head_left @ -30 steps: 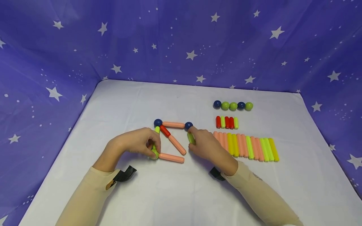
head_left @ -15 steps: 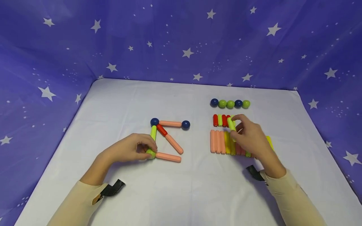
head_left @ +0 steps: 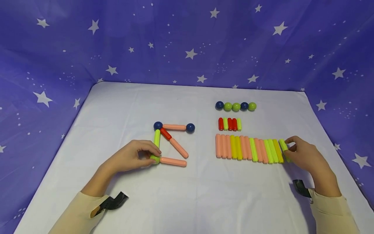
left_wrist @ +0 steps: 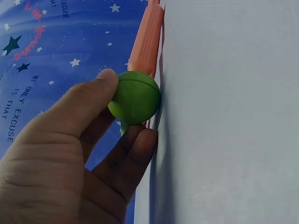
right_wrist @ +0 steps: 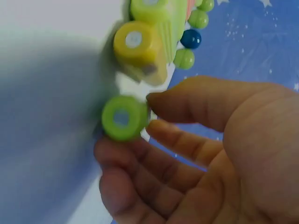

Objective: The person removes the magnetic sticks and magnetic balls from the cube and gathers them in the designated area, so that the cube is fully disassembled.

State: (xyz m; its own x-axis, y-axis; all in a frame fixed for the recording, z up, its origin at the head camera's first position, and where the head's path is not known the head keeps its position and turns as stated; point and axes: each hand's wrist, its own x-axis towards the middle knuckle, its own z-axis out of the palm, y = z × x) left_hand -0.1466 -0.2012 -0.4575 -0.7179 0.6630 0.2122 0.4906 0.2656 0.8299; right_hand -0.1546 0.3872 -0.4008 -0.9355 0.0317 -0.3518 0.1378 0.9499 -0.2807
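Observation:
My left hand [head_left: 132, 156] pinches a green ball [left_wrist: 135, 97] between thumb and fingers. From that ball a lime stick [head_left: 157, 138] runs up to a navy ball [head_left: 158, 125], and a salmon stick [head_left: 173, 162] reaches out to the right. A short red stick [head_left: 166, 134] and a second salmon stick [head_left: 179, 148] slant down from the navy ball. Along the top, another salmon stick [head_left: 174, 127] leads to a second navy ball [head_left: 190, 128]. At the far right my right hand [head_left: 304, 154] pinches a lime stick [right_wrist: 124, 117] beside the end of the stick row.
Long salmon, yellow and lime sticks lie side by side in a row [head_left: 244, 148]. Behind them sit a short row of red and lime sticks [head_left: 230, 124] and a line of green and navy balls [head_left: 236, 106]. A purple starry backdrop [head_left: 175, 42] surrounds the white table [head_left: 187, 201].
My right hand has taken the lime stick away from beside the right navy ball and carried it right, past the stick row to its end. The left hand stays at the green ball.

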